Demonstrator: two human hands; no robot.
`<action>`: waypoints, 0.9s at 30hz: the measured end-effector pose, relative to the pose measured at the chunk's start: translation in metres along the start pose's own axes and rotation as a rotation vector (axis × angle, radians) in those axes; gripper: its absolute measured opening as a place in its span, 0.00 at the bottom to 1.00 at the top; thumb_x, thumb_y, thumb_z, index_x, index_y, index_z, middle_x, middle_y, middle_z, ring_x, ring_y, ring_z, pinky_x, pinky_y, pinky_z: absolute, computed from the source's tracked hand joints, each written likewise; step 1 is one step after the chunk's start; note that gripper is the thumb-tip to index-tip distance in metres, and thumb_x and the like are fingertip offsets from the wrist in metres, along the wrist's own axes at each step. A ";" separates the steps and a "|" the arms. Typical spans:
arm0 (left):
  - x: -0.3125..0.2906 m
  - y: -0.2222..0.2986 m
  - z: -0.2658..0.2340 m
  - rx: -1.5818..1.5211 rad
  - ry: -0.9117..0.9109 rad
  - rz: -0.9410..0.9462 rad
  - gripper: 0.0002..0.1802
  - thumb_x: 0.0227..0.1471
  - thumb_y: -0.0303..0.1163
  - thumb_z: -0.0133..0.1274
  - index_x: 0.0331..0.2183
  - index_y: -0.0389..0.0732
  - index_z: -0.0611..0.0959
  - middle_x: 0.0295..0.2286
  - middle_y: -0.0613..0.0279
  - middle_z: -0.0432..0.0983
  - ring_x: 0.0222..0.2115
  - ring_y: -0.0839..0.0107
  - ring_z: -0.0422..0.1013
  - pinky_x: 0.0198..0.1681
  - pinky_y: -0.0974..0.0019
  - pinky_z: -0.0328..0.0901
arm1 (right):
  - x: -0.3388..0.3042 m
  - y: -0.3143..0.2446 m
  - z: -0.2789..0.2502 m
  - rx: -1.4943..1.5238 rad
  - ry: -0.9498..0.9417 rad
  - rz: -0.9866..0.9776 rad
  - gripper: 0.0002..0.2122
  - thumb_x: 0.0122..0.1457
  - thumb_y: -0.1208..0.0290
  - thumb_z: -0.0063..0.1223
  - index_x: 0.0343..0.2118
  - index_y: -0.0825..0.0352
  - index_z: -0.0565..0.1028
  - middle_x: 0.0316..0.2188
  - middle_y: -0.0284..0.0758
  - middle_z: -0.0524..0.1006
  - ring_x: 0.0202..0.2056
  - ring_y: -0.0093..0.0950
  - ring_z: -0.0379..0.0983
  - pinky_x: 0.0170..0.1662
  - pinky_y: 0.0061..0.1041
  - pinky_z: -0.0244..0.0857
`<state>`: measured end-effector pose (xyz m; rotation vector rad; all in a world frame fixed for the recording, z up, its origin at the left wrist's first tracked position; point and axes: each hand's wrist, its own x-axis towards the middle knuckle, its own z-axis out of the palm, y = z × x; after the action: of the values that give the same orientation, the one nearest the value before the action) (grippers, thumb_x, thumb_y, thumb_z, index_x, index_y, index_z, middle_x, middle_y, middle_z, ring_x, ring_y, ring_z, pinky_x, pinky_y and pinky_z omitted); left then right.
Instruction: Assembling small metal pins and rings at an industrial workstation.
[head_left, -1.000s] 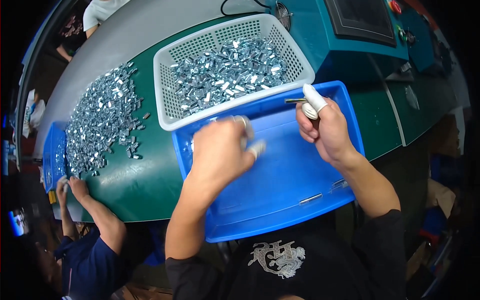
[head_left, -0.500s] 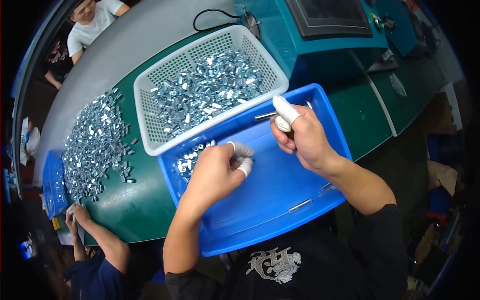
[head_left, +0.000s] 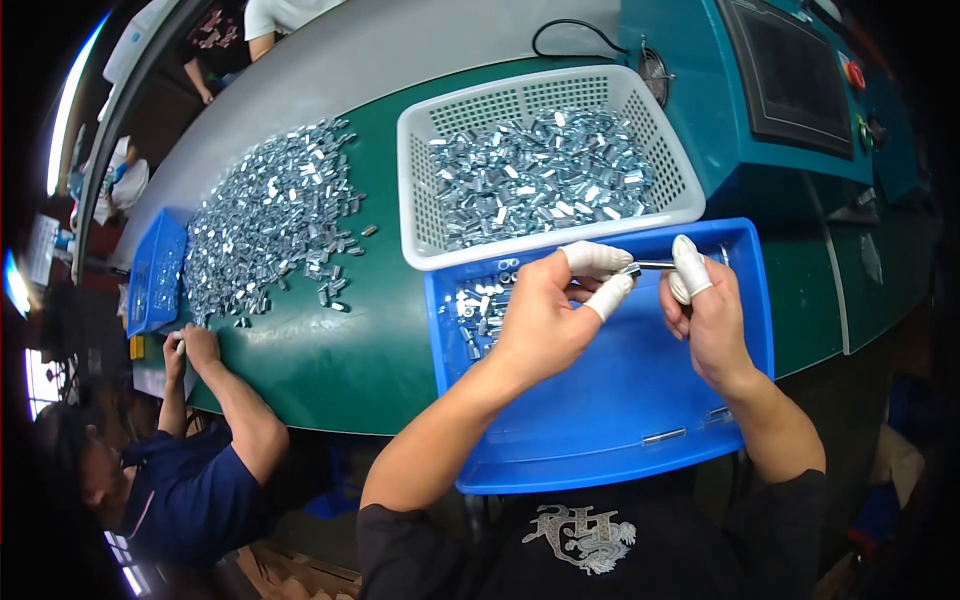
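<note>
My left hand [head_left: 550, 312] is closed, its thumb and index finger in white finger covers, pinching a small silver hex nut [head_left: 632, 270]. My right hand [head_left: 712, 318] is closed too, with covers on thumb and index finger, and grips a thin metal rod [head_left: 655, 265]. The rod's left end meets the nut; whether it sits inside the hole cannot be made out. Both hands are above a blue tray [head_left: 590, 410]. Several silver nuts [head_left: 482, 308] lie in its left part, and a loose metal rod [head_left: 664, 436] rests near its front edge.
Behind the tray stands a white perforated basket [head_left: 545, 245] full of silver nuts. A large nut pile [head_left: 275, 215] covers the green table [head_left: 380, 370] at left. A co-worker [head_left: 215, 480] works there beside a small blue bin [head_left: 150, 285]. A teal machine [head_left: 690, 60] stands far right.
My left hand has moved up and right, bringing a nut to the rod in my right hand. The whole view has shifted, so the table scene appears farther right.
</note>
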<state>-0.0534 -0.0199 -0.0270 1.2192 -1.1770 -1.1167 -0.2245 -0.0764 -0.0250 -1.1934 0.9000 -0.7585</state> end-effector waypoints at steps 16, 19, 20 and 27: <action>0.001 -0.003 0.001 0.469 0.088 0.489 0.07 0.46 0.19 0.55 0.32 0.32 0.79 0.29 0.54 0.77 0.31 0.69 0.75 0.35 0.68 0.69 | 0.002 0.001 0.005 -0.018 -0.009 0.060 0.21 0.64 0.57 0.37 0.16 0.62 0.64 0.09 0.26 0.60 0.10 0.14 0.52 0.13 0.15 0.46; -0.003 0.004 0.001 0.245 0.001 0.273 0.07 0.45 0.19 0.55 0.32 0.32 0.79 0.28 0.54 0.77 0.30 0.67 0.75 0.35 0.68 0.69 | 0.004 -0.003 0.002 0.111 -0.059 0.142 0.18 0.64 0.57 0.37 0.20 0.63 0.66 0.10 0.27 0.60 0.10 0.14 0.51 0.13 0.15 0.46; -0.005 0.008 0.002 0.245 -0.012 0.206 0.07 0.45 0.19 0.56 0.32 0.32 0.79 0.28 0.53 0.77 0.29 0.67 0.75 0.34 0.69 0.69 | 0.005 -0.003 0.002 0.187 -0.085 0.187 0.17 0.63 0.58 0.37 0.22 0.63 0.67 0.10 0.26 0.60 0.10 0.14 0.51 0.13 0.15 0.45; -0.006 0.001 0.009 0.401 0.152 0.492 0.07 0.43 0.18 0.55 0.30 0.33 0.79 0.25 0.53 0.75 0.26 0.62 0.74 0.30 0.66 0.68 | 0.001 -0.002 0.005 0.181 -0.061 0.152 0.18 0.63 0.57 0.39 0.19 0.62 0.65 0.09 0.27 0.60 0.09 0.15 0.50 0.12 0.16 0.45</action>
<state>-0.0626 -0.0148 -0.0262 1.1908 -1.5215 -0.4267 -0.2195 -0.0759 -0.0228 -0.9731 0.8429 -0.6627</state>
